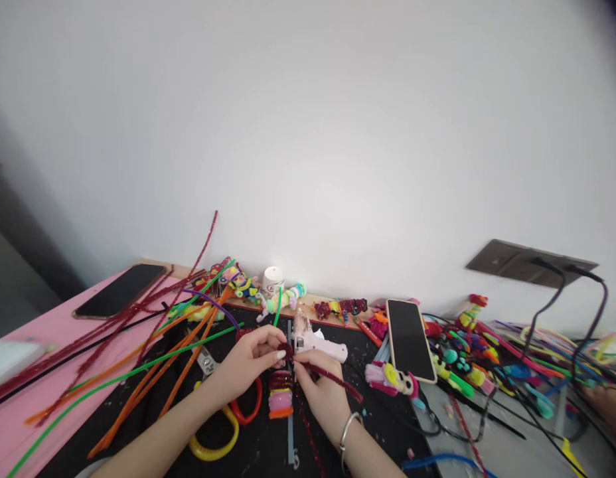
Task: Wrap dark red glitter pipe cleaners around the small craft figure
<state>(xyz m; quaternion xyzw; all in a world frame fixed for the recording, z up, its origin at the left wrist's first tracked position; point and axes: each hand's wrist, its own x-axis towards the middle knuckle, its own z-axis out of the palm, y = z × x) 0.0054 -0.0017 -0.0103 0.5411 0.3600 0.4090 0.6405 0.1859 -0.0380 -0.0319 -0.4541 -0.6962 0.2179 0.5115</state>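
Observation:
My left hand (253, 362) is closed, thumb and fingers pinching a dark red tinsel pipe cleaner (332, 377) at its coiled end. From the other side my right hand (322, 392), with a silver bangle on the wrist, pinches the same pipe cleaner, whose loose end sticks out to the right. Just below the fingertips is a small figure of coiled pipe cleaners (281, 400), banded in dark red, yellow, pink and orange. Its upper part is partly hidden by my fingers. A pale pink glue gun (320, 345) lies right behind my right hand.
Scissors with yellow and red handles (214, 451) lie by my left forearm. Long pipe cleaners (139, 365) spread across the left side. Phones (119, 291) (411, 338) lie at both sides. Finished figures (340, 307) line the wall. Cables hang from a socket (530, 262); another person's hand (607, 405) is far right.

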